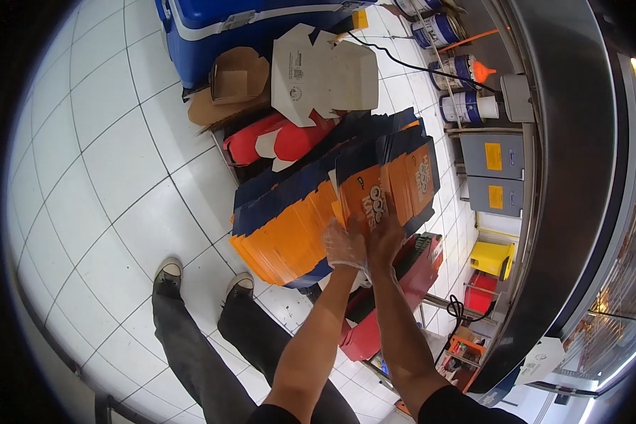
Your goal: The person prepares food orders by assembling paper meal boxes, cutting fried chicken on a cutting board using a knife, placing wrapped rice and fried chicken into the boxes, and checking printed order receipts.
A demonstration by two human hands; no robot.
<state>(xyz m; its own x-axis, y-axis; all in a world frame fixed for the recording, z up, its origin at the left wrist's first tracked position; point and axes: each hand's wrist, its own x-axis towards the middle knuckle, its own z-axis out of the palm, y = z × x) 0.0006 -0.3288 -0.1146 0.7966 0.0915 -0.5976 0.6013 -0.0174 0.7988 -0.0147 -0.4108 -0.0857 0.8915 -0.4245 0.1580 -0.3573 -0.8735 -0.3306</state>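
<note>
Standing in a packed row, flattened orange-and-dark-blue cartons [290, 226] are shown just ahead of the person, above a white tiled floor [99, 177]. Several printed faces are exposed toward the right end. The left hand [345, 244], covered by a clear glove, is placed against the near edge of the printed bunch; how firmly it is closed cannot be told. The right hand [386, 242] is set close beside it and is clamped on the same near edge, with part of the printing covered. Beyond the row, red cartons [290, 143], an opened white box [321, 78] and a brown box [239, 76] are seen, backed by a blue chest [205, 42]. To the right, labelled cans [434, 32] and grey boxes [491, 159] are arranged beneath a metal counter [562, 177].
</note>
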